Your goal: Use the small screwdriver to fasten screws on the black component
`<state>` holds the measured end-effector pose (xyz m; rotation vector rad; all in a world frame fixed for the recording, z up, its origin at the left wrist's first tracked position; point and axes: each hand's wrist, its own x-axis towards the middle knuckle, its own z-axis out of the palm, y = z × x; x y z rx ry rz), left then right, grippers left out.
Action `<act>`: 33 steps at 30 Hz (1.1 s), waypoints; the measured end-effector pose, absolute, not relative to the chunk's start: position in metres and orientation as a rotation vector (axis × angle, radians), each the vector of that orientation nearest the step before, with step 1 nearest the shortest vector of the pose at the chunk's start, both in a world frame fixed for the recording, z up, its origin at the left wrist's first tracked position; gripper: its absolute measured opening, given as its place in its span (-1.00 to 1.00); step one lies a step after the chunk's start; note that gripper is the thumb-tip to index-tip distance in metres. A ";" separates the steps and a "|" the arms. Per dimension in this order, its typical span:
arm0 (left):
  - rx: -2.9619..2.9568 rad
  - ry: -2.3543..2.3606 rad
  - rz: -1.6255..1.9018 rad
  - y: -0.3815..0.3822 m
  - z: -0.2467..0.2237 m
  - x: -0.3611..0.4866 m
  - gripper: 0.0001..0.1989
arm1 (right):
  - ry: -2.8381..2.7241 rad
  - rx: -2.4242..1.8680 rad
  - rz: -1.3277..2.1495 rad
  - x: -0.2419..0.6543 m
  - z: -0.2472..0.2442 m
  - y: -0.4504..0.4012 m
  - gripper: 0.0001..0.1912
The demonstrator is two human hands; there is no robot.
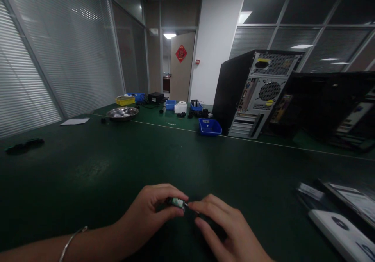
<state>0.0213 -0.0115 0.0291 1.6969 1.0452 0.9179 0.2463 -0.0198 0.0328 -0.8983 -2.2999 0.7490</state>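
Green tabletop (140,156) spreads wide, with a black computer case (233,84) standing toward its far right. Low in the middle, the right hand (231,223) has thumb and fingers closed around a dark, slim object (215,226), pointed at a small circuit board (177,202), which the left hand (149,215) pinches between thumb and forefinger; whether board and object touch, I cannot tell

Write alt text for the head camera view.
Two bare hands, left and right, hold a small green circuit piece and a dark tool-like object over a dark green table; beyond stand a computer tower and blue tray.
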 end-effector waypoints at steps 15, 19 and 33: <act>1.266 0.879 0.905 -0.013 0.025 0.029 -0.83 | -2.087 -0.718 0.794 0.239 0.028 -0.018 -0.76; 1.316 0.824 0.955 -0.013 0.021 0.028 -0.83 | -2.115 -0.771 0.766 0.240 0.029 -0.017 -0.74; 1.252 0.785 0.989 -0.012 0.022 0.032 -0.69 | -2.125 -0.820 0.750 0.241 0.031 -0.020 -0.67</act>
